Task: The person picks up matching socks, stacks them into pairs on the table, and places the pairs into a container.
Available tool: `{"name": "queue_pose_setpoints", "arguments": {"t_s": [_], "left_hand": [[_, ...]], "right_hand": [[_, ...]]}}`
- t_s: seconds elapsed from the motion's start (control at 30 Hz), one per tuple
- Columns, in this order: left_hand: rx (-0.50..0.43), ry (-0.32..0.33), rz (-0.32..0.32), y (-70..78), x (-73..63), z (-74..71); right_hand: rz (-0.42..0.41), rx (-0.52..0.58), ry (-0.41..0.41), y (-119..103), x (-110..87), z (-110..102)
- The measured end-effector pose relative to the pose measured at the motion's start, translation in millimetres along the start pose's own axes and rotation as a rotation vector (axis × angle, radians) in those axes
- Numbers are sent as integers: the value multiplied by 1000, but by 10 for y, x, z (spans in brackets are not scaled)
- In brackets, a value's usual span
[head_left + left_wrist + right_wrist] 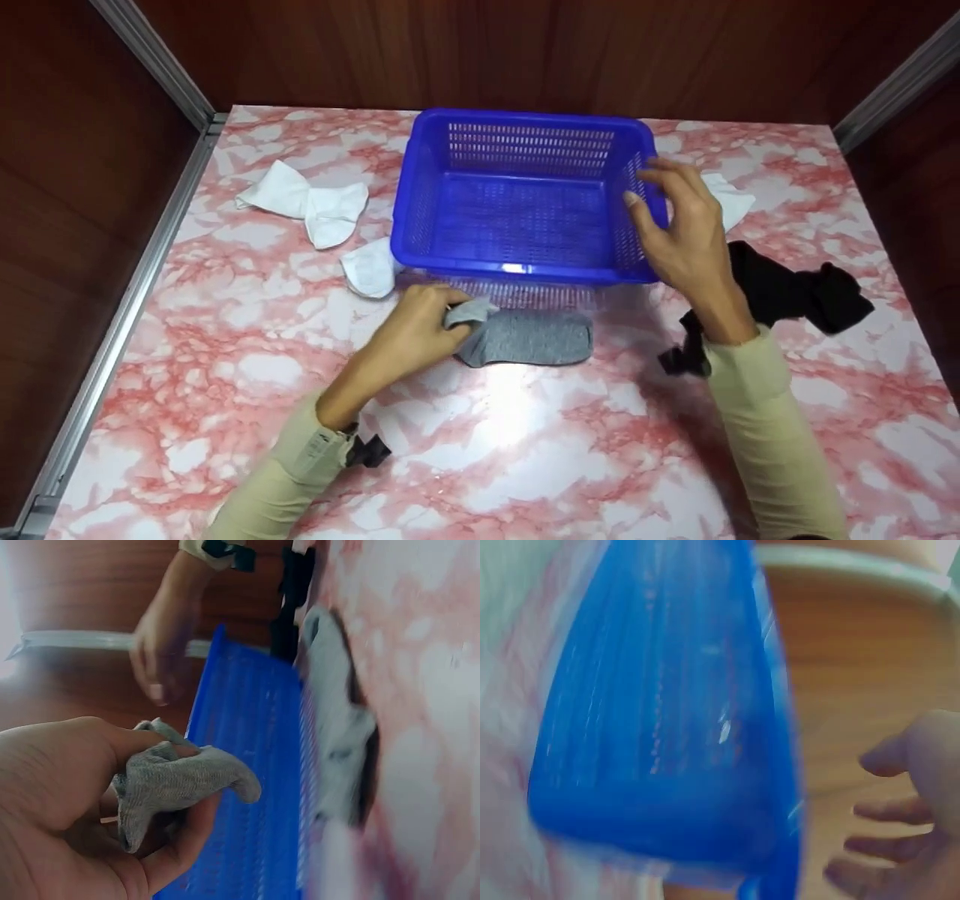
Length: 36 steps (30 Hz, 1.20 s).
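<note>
My left hand [420, 326] pinches a small grey sock [172, 784] between thumb and fingers, in front of the blue basket [521, 270]. Beneath it, a second grey sock [540, 339] lies flat on the table, and the held one overlaps its left end in the head view. In the left wrist view this lying sock [330, 705] runs alongside the basket wall. My right hand [686, 232] hovers at the basket's right rim, its fingers loosely spread around nothing. The right wrist view shows those fingers [889, 847] apart from the basket, which is blurred there.
White socks [307, 202] lie at the back left, and another white piece [371, 268] lies by the basket's front left corner. More white cloth [729, 199] is partly hidden behind my right hand. Black socks [799, 292] lie at the right. Dark wooden panels [525, 52] enclose the table.
</note>
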<state>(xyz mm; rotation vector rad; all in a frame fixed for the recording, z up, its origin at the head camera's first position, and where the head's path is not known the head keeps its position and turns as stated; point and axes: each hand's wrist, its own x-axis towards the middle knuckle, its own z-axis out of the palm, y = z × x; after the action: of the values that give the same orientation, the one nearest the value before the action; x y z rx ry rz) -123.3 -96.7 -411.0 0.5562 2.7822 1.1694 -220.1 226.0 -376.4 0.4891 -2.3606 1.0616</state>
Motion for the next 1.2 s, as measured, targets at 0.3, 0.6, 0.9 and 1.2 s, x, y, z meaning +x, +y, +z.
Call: {"name": "queue_pose_setpoints", "arguments": {"t_s": [0.3, 0.6, 0.9, 1.2], "left_hand": [[-301, -145, -120, 66, 26, 270], [-292, -156, -207, -89, 64, 471], [-24, -37, -213, -217, 59, 233], [37, -102, -265, -364, 79, 108]], "right_hand": [[-187, 327, -179, -434, -653, 200], [-67, 275, -607, -444, -966, 566], [27, 309, -744, -473, -979, 658], [15, 202, -755, -609, -948, 942]]}}
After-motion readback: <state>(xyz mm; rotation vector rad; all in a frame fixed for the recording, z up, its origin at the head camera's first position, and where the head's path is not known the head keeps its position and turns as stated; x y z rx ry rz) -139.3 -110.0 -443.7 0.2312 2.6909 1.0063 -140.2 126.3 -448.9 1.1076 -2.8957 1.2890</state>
